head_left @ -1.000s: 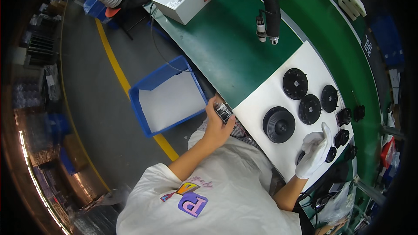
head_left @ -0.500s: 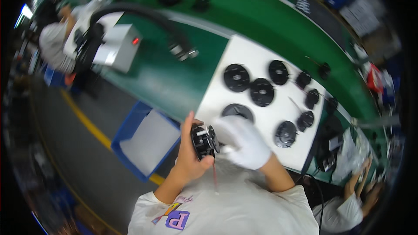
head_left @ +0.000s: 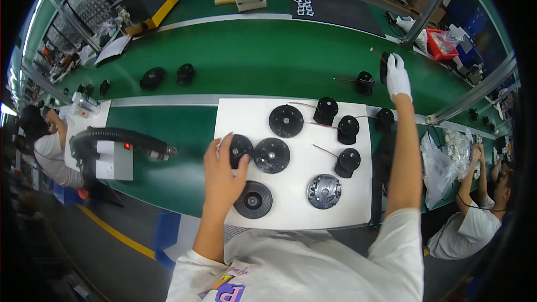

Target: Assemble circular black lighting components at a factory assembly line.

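Note:
My bare left hand [head_left: 222, 178] is closed around a black round part [head_left: 240, 150] at the left side of a white board, its fingers and thumb on the rim. Beside that part lies a black disc [head_left: 272, 155] with a light centre. In my white-gloved right hand [head_left: 398, 78], stretched far out to the right over a green surface, is a dark disc-shaped part [head_left: 384, 68] seen edge-on; the glove hides much of the grip. Close by on the green stands a black cylindrical part [head_left: 365, 81] with a thin wire.
On the white board [head_left: 291, 212] lie another black disc [head_left: 286, 121], a ringed disc [head_left: 253, 199], a glossy disc [head_left: 324, 191] and several wired cylinders [head_left: 348, 129]. A grey box with a hose [head_left: 114, 160] stands left. A metal post [head_left: 470, 100] rises at right. Co-workers sit at both sides.
My hands have parted from in front of my body. The left has moved onto the board with a black round part; the right has reached far right. The view has also shifted.

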A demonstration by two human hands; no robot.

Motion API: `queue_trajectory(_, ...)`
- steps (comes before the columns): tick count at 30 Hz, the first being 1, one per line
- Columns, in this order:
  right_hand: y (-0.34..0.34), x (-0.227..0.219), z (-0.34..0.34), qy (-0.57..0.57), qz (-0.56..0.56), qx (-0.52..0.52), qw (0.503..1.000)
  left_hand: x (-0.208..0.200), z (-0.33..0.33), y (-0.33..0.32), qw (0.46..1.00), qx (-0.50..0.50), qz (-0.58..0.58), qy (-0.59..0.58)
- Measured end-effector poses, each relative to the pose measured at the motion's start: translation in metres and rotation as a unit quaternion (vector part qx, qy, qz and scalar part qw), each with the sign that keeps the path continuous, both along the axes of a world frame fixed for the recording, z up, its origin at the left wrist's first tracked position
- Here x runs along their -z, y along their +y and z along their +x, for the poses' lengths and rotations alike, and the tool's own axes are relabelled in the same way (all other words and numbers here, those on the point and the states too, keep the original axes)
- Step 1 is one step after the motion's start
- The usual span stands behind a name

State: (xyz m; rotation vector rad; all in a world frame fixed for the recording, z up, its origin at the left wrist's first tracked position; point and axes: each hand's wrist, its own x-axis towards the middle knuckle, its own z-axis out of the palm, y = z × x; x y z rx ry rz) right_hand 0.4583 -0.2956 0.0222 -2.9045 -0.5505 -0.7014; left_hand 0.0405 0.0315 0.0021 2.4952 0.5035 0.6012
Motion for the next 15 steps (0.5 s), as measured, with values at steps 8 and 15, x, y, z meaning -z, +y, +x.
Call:
queue_trajectory(8,-0.089,0.05,0.077,0.25,-0.093,0.309,0.913,0.03,0.009,0.045,0.962,-0.127,-0.194,0.146)
queue_trajectory(15,-0.019,0.049,0.062,0.177,-0.166,0.025,0.97,0.071,0.022,0.067,0.902,-0.117,-0.41,-0.07)
